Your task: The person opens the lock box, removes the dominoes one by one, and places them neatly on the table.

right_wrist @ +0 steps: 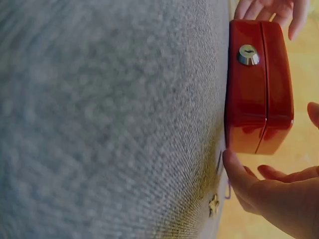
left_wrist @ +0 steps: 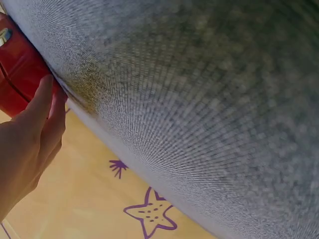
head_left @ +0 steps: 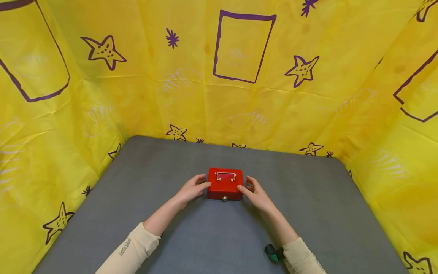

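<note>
A red metal cash box [head_left: 224,186] with a folding wire handle [head_left: 226,174] on its lid lies shut on the grey table. Its round silver lock [right_wrist: 248,55] is on the side nearest me. My left hand [head_left: 192,189] is at the box's left end, fingers loosely bent and the thumb tip right at the edge. On the opposite end, my right hand [head_left: 258,196] is held with thumb and fingers apart; the right wrist view shows a gap between its thumb and the box [right_wrist: 259,94]. Neither hand is closed round the box.
The grey table [head_left: 294,220] has rounded far corners. Yellow cloth [head_left: 191,102] with purple starfish and frame drawings hangs behind it and along both sides. A black and green device [head_left: 272,253] sits by the right sleeve cuff.
</note>
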{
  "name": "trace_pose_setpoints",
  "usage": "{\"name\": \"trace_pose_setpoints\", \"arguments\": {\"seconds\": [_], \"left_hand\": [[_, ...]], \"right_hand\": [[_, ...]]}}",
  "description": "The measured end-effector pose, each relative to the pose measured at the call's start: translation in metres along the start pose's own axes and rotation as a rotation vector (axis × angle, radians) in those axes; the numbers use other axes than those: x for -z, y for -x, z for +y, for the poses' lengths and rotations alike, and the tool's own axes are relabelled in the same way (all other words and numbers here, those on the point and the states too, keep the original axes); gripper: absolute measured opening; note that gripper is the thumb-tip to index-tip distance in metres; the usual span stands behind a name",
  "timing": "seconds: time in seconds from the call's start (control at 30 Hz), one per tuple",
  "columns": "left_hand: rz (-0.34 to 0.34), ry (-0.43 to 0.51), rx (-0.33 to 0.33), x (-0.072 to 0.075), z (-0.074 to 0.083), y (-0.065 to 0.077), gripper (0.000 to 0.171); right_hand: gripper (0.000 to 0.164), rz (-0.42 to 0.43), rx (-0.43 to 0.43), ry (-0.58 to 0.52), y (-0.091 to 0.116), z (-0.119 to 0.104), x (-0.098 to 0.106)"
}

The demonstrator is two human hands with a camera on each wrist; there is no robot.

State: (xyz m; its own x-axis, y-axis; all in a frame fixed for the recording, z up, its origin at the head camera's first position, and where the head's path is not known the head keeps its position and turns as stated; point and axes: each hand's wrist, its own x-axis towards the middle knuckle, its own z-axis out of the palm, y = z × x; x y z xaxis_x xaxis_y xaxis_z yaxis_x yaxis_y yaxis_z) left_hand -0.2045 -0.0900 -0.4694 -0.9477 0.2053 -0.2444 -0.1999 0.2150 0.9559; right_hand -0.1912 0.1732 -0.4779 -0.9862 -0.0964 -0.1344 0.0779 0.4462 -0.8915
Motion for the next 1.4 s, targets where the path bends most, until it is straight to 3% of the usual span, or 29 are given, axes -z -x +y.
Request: {"name": "trace_pose_setpoints", "arguments": {"seconds": [0.37, 0.73, 0.9, 1.4], "left_hand": [[-0.022, -0.020, -0.015, -0.0052, -0.0021, 0.0010, 0.063], [-0.057, -0.055, -0.037, -0.0089, -0.0067, 0.0025, 0.076], [-0.059, -0.087, -0.062, -0.0089, -0.0067, 0.0028, 0.078], [-0.054, -0.110, -0.116, -0.0062, -0.0024, 0.0044, 0.077]], "right_hand": [[0.072, -0.034, 0.028, -0.025, -0.0001, -0.0005, -0.0070], [0.089, -0.074, 0.008, 0.049, 0.0022, 0.0004, -0.0091], [0.093, -0.085, 0.027, 0.027, 0.0034, -0.0010, -0.0087], [0.089, -0.051, 0.032, 0.037, -0.0011, 0.0000, -0.0102]]}}
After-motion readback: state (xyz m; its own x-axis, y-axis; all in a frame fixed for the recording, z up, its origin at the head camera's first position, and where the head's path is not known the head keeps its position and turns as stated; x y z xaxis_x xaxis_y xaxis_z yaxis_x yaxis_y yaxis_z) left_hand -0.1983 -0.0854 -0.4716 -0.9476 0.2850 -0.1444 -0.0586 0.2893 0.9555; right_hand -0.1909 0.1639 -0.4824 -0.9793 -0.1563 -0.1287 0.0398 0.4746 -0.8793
